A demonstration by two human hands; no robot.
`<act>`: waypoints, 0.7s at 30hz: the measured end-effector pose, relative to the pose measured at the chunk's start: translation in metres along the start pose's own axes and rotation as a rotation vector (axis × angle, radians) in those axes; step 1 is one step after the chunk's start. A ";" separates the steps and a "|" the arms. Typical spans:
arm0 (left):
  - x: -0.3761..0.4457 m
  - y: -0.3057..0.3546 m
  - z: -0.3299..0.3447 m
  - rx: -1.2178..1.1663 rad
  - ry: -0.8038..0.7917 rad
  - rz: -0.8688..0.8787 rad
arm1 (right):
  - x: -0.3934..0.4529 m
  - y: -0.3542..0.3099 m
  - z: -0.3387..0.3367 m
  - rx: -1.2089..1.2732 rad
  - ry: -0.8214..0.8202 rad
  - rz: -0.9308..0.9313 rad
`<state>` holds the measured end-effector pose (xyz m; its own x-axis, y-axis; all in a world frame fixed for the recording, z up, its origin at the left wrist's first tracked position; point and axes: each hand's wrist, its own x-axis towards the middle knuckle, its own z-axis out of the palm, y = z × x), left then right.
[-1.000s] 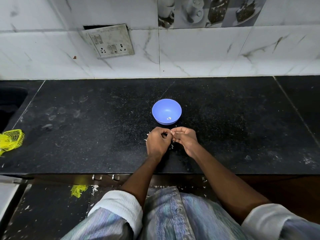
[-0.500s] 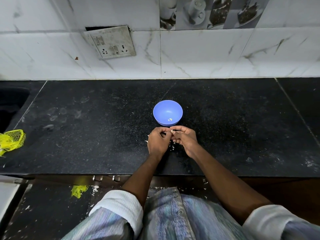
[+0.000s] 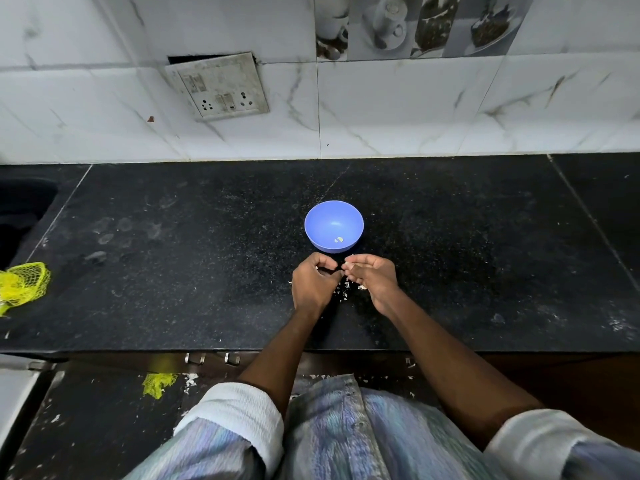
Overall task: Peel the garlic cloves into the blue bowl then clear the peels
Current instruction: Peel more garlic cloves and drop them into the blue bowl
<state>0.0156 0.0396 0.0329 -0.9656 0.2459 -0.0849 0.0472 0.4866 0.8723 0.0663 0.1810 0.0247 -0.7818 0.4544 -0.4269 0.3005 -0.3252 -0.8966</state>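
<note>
Bare black counter (image 3: 485,258) flanks the blue bowl (image 3: 334,226); both hands' fingers (image 3: 358,260) curl, contents indiscernible.

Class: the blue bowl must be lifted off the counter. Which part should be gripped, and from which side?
Grip the blue bowl by its far rim, from above: it stands upright and open, its far side looks free, and both hands, left hand and right hand, crowd the near side.

One bowl (image 3: 334,226) stands on the worktop (image 3: 207,271), with one clove (image 3: 338,240) inside it. Two hands (image 3: 313,285) (image 3: 372,276) sit just beside the bowl. One yellow net (image 3: 24,284) lies far left of it (peel bits (image 3: 344,292) too small to count).
</note>
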 end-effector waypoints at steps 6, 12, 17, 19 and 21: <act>-0.002 0.008 0.002 0.100 0.005 0.039 | -0.002 -0.004 -0.002 -0.069 -0.015 -0.057; 0.000 0.006 0.005 0.118 -0.014 0.030 | -0.002 -0.005 -0.003 -0.215 0.023 -0.129; 0.002 0.000 0.004 0.087 -0.047 0.024 | 0.000 -0.006 -0.003 -0.390 0.025 -0.218; 0.004 -0.002 0.004 0.094 -0.053 0.030 | 0.001 -0.006 -0.003 -0.449 0.027 -0.256; 0.004 -0.001 0.004 0.096 -0.045 0.047 | 0.001 -0.006 -0.003 -0.487 0.030 -0.280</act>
<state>0.0126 0.0437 0.0292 -0.9494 0.3066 -0.0680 0.1189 0.5513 0.8258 0.0655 0.1855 0.0290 -0.8542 0.4942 -0.1618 0.3069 0.2279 -0.9241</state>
